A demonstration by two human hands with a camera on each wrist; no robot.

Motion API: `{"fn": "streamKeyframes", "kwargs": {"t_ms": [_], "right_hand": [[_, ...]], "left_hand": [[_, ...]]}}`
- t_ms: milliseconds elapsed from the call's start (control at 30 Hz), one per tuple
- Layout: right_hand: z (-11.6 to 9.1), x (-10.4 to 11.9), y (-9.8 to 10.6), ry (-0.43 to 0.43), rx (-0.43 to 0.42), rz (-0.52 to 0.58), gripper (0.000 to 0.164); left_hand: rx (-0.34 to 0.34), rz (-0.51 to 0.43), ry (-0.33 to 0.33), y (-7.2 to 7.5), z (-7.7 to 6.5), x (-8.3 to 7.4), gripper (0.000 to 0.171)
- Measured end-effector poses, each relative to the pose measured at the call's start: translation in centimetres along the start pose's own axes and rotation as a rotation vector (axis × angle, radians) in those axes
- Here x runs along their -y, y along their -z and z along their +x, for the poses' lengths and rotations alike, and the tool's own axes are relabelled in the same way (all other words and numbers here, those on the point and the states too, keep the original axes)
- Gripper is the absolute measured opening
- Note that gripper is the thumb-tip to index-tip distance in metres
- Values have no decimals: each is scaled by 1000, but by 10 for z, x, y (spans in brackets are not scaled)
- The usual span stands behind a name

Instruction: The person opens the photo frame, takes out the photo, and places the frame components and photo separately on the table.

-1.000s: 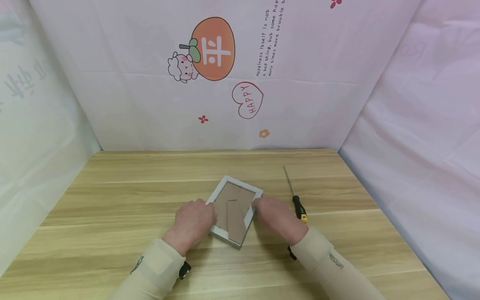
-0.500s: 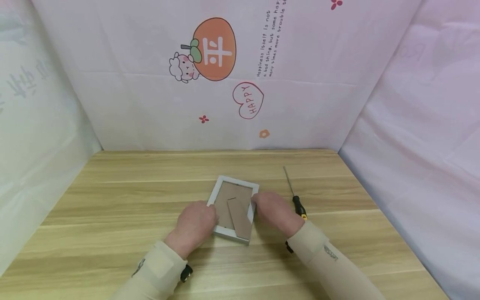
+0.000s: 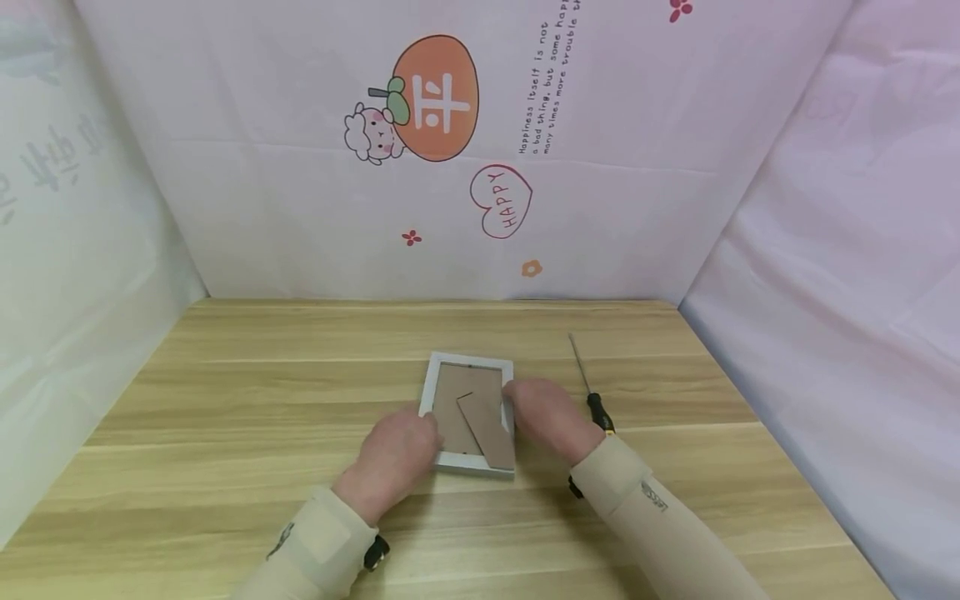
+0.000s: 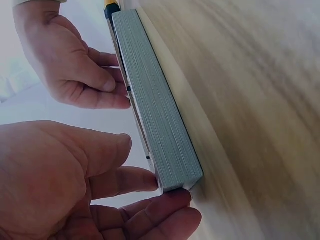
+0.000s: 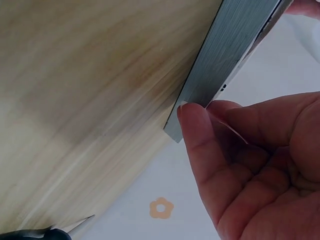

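Note:
A photo frame point(image 3: 468, 364) with silvery-white edges lies face down on the wooden table, its brown backing board point(image 3: 452, 387) and slanted stand leg point(image 3: 491, 433) showing. My left hand point(image 3: 401, 458) holds its left side near the bottom; in the left wrist view the left fingers point(image 4: 165, 207) touch a corner of the brushed grey side point(image 4: 157, 100), and the thumb stands a little off it. My right hand point(image 3: 551, 417) grips the opposite side higher up. In the right wrist view the right index finger point(image 5: 197, 130) presses the frame's side point(image 5: 227, 47), with the thumb at the back edge.
A screwdriver point(image 3: 598, 411) with a black and yellow handle lies to the right, partly behind the right forearm. White printed cloth point(image 3: 315, 225) rises behind the table point(image 3: 262, 400) and along both its sides.
The frame has turned clockwise on the table, from slanted to nearly square with the table edge. Both hands have stayed on its sides and shifted slightly with it.

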State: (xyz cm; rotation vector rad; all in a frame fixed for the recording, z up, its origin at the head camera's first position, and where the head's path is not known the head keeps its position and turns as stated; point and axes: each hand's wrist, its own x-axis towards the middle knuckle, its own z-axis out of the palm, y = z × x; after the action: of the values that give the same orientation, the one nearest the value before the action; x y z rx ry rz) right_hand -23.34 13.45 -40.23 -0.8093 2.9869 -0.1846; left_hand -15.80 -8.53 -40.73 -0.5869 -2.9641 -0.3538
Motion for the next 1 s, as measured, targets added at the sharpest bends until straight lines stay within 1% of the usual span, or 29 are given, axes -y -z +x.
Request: {"fn": "streamKeyframes", "kwargs": {"t_ms": [67, 233, 433, 567, 700, 833, 933, 1000], "right_hand": [[1, -1, -1, 4, -10, -19, 23], [5, -2, -2, -7, 0, -35, 21], [9, -2, -2, -53, 39, -13, 22], [11, -3, -2, -59, 40, -3, 22], [12, -5, -3, -59, 35, 16, 22], [13, -7, -4, -51, 28, 12, 20], [13, -7, -5, -55, 38, 10, 18], [13, -8, -4, -77, 58, 28, 19]], "left_hand": [[-7, -7, -7, -1, 0, -1, 28], [-44, 28, -51, -3, -1, -2, 30], [-55, 49, -73, -4, -2, -4, 30], [-65, 64, -97, -5, -2, -5, 29], [-70, 51, -96, -6, -2, -7, 28], [-68, 44, -73, -7, -2, -7, 29], [-57, 36, -46, -7, -1, -8, 31], [-52, 36, -37, -6, -1, -8, 30]]}}
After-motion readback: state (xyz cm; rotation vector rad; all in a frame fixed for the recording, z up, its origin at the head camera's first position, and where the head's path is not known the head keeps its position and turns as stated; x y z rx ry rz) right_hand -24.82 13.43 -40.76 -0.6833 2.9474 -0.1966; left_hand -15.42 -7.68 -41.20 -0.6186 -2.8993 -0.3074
